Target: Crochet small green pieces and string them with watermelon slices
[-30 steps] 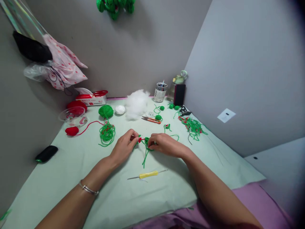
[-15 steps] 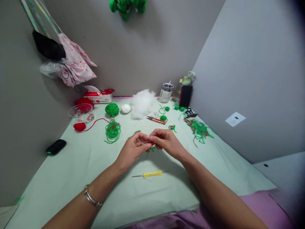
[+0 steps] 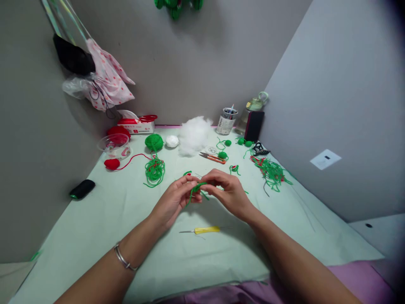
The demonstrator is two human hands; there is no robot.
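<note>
Between my two hands is a small green crocheted piece (image 3: 198, 187) with loose yarn ends hanging from it. My left hand (image 3: 181, 195) pinches its left side between thumb and fingers. The fingers of my right hand (image 3: 223, 189) are closed on its right side. Nearer to me, a crochet hook with a yellow handle (image 3: 207, 230) lies on the table. Small red and green pieces lie just beyond my hands, one of them (image 3: 234, 169) to the right. Any needle in my fingers is too small to make out.
On the pale green tablecloth (image 3: 126, 219) are a green yarn ball (image 3: 154, 142), white stuffing (image 3: 194, 135), orange-handled snips (image 3: 212, 157), a clear bowl (image 3: 114, 147) and a yarn tangle (image 3: 272, 174). A black case (image 3: 82, 189) lies left; a bottle (image 3: 242, 122) stands at the back.
The piece between my fingers has turned, from showing red and white to showing green. The whole view has shifted slightly, so the table's things appear further right.
</note>
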